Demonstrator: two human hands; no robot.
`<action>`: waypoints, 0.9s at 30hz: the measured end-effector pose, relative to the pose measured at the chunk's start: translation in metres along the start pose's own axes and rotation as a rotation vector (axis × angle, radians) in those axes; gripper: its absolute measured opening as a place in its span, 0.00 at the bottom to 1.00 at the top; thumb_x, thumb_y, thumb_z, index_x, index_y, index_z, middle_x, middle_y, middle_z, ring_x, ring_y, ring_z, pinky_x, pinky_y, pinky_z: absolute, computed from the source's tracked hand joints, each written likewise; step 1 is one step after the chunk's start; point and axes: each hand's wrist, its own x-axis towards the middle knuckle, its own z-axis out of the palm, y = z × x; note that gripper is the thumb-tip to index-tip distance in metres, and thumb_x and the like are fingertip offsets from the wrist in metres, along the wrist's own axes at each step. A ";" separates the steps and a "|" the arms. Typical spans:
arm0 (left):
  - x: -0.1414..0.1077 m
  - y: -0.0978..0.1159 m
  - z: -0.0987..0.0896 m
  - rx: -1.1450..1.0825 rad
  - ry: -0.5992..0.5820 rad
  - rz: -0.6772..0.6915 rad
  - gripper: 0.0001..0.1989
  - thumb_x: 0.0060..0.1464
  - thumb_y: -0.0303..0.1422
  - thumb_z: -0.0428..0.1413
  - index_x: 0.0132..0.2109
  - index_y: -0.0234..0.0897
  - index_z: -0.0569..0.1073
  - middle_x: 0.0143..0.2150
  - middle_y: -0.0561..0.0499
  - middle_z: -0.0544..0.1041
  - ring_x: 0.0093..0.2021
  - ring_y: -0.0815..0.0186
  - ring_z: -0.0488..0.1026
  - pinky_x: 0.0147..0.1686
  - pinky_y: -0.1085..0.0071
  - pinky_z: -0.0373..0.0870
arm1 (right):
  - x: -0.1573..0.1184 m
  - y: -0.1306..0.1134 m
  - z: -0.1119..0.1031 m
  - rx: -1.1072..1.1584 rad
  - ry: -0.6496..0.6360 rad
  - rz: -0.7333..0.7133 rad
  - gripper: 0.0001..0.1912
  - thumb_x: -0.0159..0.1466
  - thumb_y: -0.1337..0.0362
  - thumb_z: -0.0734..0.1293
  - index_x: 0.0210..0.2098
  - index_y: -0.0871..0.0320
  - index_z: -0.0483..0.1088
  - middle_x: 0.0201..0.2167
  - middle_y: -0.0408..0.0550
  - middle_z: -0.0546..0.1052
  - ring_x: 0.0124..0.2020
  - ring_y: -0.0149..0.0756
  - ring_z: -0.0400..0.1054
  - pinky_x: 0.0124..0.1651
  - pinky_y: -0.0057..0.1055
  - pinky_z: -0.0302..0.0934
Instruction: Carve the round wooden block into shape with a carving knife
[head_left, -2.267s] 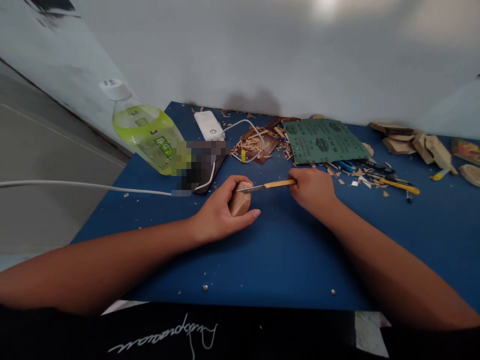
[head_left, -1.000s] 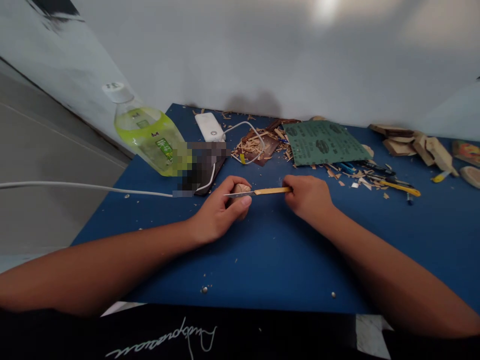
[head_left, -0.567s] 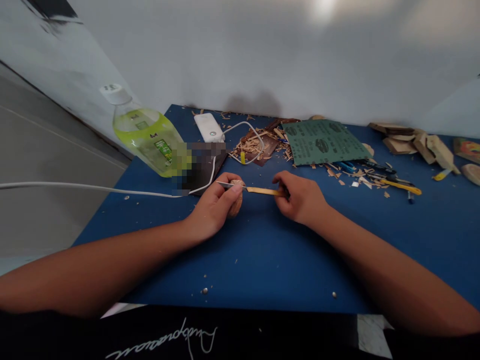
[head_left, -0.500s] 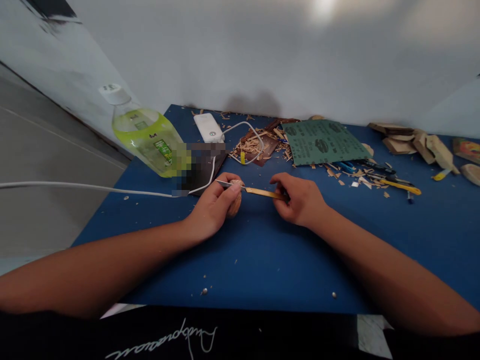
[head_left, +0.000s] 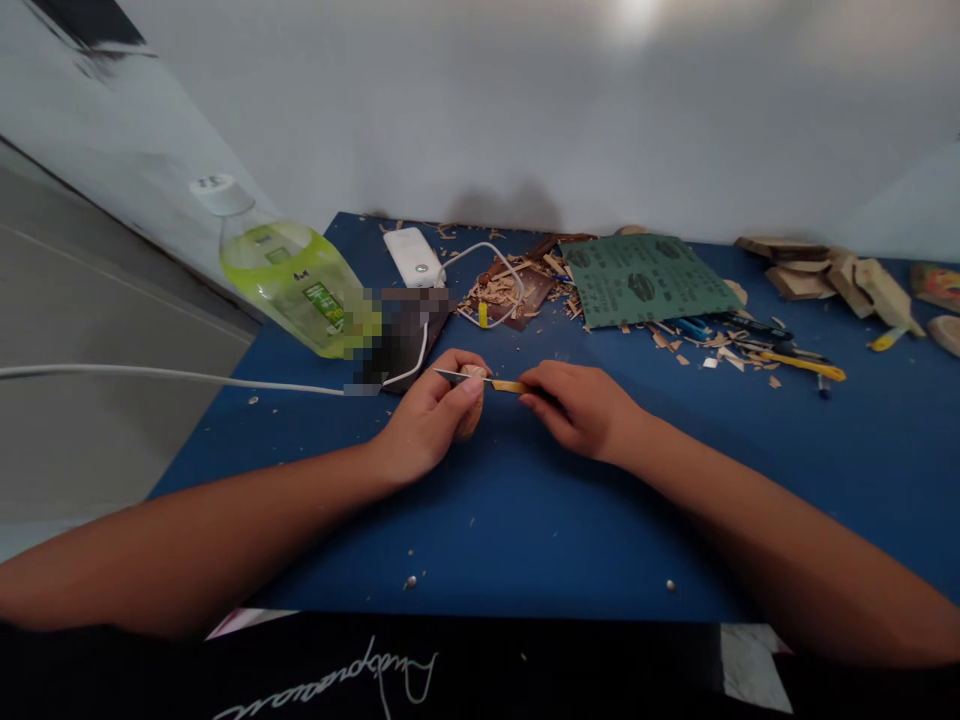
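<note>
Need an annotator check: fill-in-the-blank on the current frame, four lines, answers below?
The right hand grips the knife by its ____.
The left hand holds a piece made of ____.
The tabletop is coloured ____.
The printed sheet near the wall is coloured ____.

Missing words: handle; wood; blue; green.

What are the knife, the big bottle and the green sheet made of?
The knife blade looks like metal: thin, grey and smooth. Its yellow handle could be plastic or painted metal. The bottle seems to be glossy plastic, because it's see-through. The green sheet looks like dull paper, thin with dark printing, maybe sandpaper's back.
</note>
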 end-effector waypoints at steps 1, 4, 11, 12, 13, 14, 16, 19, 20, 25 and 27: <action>0.000 -0.002 -0.001 -0.010 -0.019 0.012 0.20 0.63 0.51 0.59 0.49 0.40 0.67 0.24 0.62 0.61 0.19 0.72 0.55 0.20 0.74 0.55 | 0.000 -0.001 0.000 0.041 -0.014 0.017 0.15 0.77 0.57 0.60 0.53 0.57 0.73 0.45 0.52 0.82 0.40 0.37 0.74 0.43 0.32 0.61; -0.002 -0.009 -0.007 -0.003 -0.068 0.040 0.21 0.64 0.51 0.58 0.52 0.41 0.66 0.26 0.62 0.60 0.20 0.72 0.54 0.21 0.74 0.56 | 0.001 -0.005 -0.003 0.103 -0.066 0.056 0.16 0.78 0.55 0.59 0.56 0.56 0.72 0.48 0.51 0.82 0.43 0.38 0.75 0.45 0.32 0.62; -0.010 -0.003 -0.014 0.431 -0.092 0.174 0.26 0.60 0.44 0.65 0.59 0.40 0.66 0.41 0.53 0.69 0.33 0.68 0.65 0.34 0.70 0.65 | 0.001 -0.006 -0.003 0.128 -0.086 0.062 0.17 0.79 0.54 0.58 0.52 0.56 0.73 0.43 0.48 0.83 0.40 0.37 0.74 0.43 0.31 0.59; -0.011 -0.001 -0.012 0.449 -0.090 0.174 0.26 0.59 0.43 0.65 0.58 0.40 0.66 0.42 0.53 0.69 0.34 0.68 0.65 0.35 0.70 0.66 | 0.001 -0.006 -0.003 0.136 -0.086 0.058 0.16 0.79 0.54 0.58 0.51 0.56 0.73 0.42 0.48 0.82 0.38 0.36 0.73 0.42 0.31 0.59; -0.011 0.001 -0.011 0.463 -0.088 0.170 0.26 0.58 0.42 0.66 0.58 0.40 0.66 0.43 0.52 0.70 0.34 0.67 0.66 0.35 0.69 0.67 | 0.001 -0.007 -0.004 0.144 -0.093 0.056 0.16 0.79 0.54 0.58 0.50 0.56 0.73 0.41 0.47 0.82 0.37 0.36 0.73 0.41 0.31 0.58; -0.011 0.003 -0.009 0.479 -0.085 0.165 0.27 0.58 0.41 0.66 0.58 0.40 0.66 0.44 0.52 0.70 0.34 0.67 0.67 0.36 0.69 0.67 | 0.001 -0.007 -0.004 0.145 -0.105 0.059 0.16 0.79 0.53 0.58 0.49 0.56 0.73 0.40 0.47 0.82 0.36 0.35 0.72 0.40 0.30 0.57; -0.012 0.005 -0.006 0.515 -0.081 0.161 0.28 0.56 0.41 0.67 0.58 0.40 0.66 0.45 0.51 0.71 0.36 0.66 0.69 0.38 0.67 0.69 | 0.001 -0.009 -0.005 0.105 -0.138 0.077 0.18 0.79 0.51 0.58 0.48 0.55 0.73 0.38 0.46 0.82 0.34 0.35 0.71 0.38 0.30 0.54; -0.012 0.006 -0.005 0.574 -0.079 0.166 0.29 0.55 0.40 0.68 0.58 0.40 0.67 0.46 0.50 0.73 0.40 0.63 0.72 0.41 0.66 0.71 | 0.002 -0.011 -0.007 -0.056 -0.186 0.109 0.21 0.79 0.48 0.56 0.44 0.56 0.72 0.36 0.47 0.82 0.33 0.36 0.71 0.35 0.32 0.48; -0.011 0.005 -0.005 0.582 -0.084 0.161 0.28 0.55 0.40 0.68 0.58 0.40 0.67 0.45 0.50 0.73 0.39 0.63 0.72 0.40 0.66 0.71 | 0.002 -0.012 -0.006 -0.117 -0.196 0.118 0.22 0.80 0.48 0.55 0.44 0.56 0.72 0.37 0.48 0.82 0.33 0.37 0.71 0.34 0.33 0.46; -0.011 0.003 -0.004 0.623 -0.092 0.155 0.26 0.55 0.41 0.67 0.55 0.39 0.68 0.45 0.50 0.74 0.40 0.62 0.73 0.41 0.65 0.72 | 0.002 -0.014 -0.004 -0.303 -0.218 0.143 0.25 0.80 0.46 0.52 0.45 0.56 0.71 0.38 0.50 0.83 0.33 0.39 0.74 0.31 0.35 0.40; -0.010 0.001 -0.004 0.662 -0.090 0.180 0.25 0.55 0.41 0.67 0.55 0.39 0.68 0.46 0.50 0.75 0.43 0.61 0.74 0.43 0.64 0.73 | 0.002 -0.017 -0.004 -0.326 -0.235 0.140 0.25 0.80 0.46 0.52 0.46 0.56 0.71 0.39 0.50 0.83 0.34 0.40 0.75 0.31 0.35 0.39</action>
